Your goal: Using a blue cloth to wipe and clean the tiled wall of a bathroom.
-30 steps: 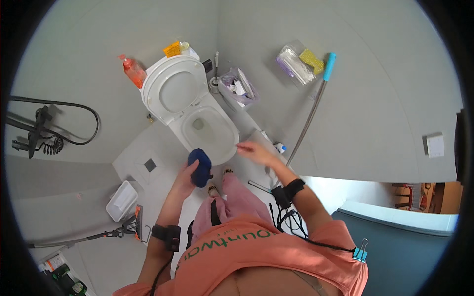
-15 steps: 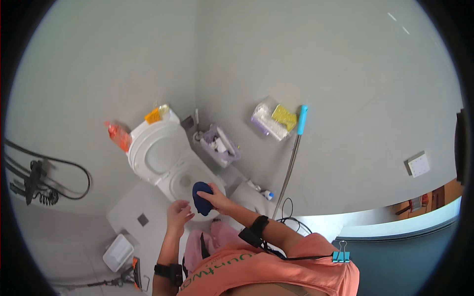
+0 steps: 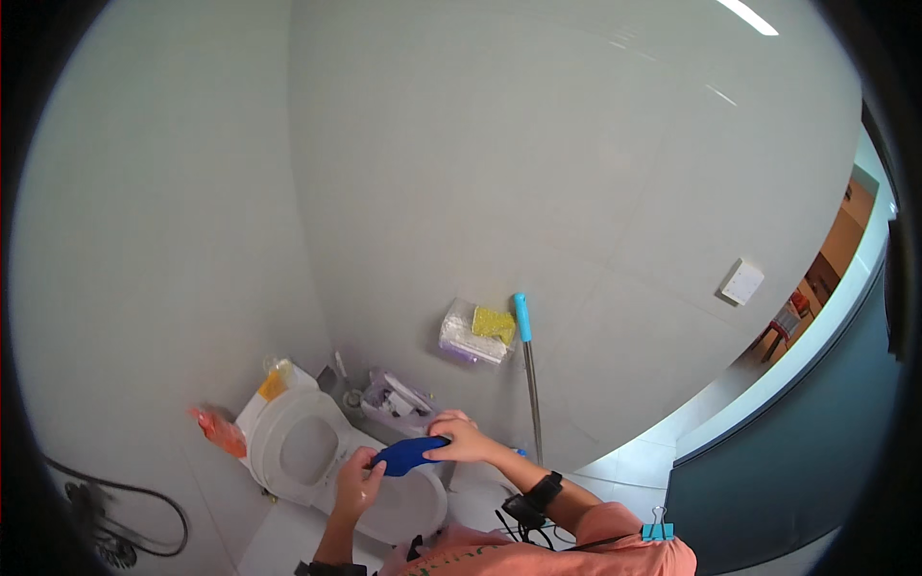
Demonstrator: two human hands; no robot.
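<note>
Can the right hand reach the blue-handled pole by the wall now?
Probably not at once: the right hand grips the blue cloth together with the left hand. The pole stands close, unobstructed.

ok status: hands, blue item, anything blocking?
Left hand and right hand both grip the flat blue cloth-like pad, held over the open white toilet bowl. Nothing between pad and bowl.

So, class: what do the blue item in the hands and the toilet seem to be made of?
Blue item: probably soft cloth or sponge, matte; it bends between the left hand and right hand. Toilet: white, glossy, smooth; likely ceramic with a plastic lid.
</note>
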